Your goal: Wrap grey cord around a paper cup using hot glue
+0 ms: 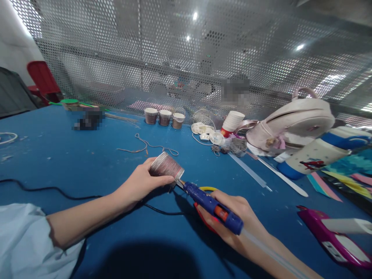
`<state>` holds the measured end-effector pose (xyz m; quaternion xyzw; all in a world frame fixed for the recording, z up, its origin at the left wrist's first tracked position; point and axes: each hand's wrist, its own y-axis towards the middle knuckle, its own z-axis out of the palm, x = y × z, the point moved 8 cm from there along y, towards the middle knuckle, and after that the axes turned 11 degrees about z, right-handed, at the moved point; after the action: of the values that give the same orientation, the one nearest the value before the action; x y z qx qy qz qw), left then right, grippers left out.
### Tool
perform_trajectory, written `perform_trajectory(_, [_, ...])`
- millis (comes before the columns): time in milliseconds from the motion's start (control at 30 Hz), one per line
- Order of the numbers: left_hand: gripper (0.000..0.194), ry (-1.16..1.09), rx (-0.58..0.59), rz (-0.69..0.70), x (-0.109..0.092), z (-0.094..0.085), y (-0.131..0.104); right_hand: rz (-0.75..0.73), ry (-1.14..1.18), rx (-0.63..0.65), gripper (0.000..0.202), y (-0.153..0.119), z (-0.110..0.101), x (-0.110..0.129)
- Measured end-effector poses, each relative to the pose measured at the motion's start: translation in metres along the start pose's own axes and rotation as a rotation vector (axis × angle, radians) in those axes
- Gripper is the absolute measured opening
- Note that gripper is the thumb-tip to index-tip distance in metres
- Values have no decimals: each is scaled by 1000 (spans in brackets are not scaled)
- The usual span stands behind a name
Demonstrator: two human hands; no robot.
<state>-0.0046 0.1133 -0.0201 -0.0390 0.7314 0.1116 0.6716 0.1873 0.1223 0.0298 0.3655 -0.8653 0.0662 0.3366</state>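
Tilted on its side, a paper cup (167,167) wrapped in grey and reddish-brown cord rests in my left hand (147,178), whose fingers close around it. My right hand (232,217) grips a blue glue gun (207,199) with a red trigger. A clear glue stick (270,248) sticks out of its back end. The gun's nozzle touches or almost touches the cup's rim at the lower right. Beyond the cup, a loose grey cord (157,146) lies in curves on the blue table (87,162).
Three wrapped cups (165,117) stand by the perforated metal screen (116,69). To the right are stacked paper cups (232,122), cord balls (238,146), a pale backpack (290,120), a bottle (314,159) and a magenta power strip (334,236). A black cable (52,190) crosses the table.
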Motion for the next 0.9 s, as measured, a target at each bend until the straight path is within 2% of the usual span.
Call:
perform_trajectory(167, [49,-28,7,-21,2,1,-1,-38,2,-61,18,0,-5,0])
perform_trajectory(433, [53,-1,-35,-44,4,-2,-1,-56,-16,22,13,0,1,8])
perform_trajectory(633, [49,10,-62,-50,7,-4,-1,-34,68,-19,13,-1,-4,4])
perform_trajectory(900, [51,-28,-67,-63,8,-3,-1,-108,-4,-31,11,-3,10,0])
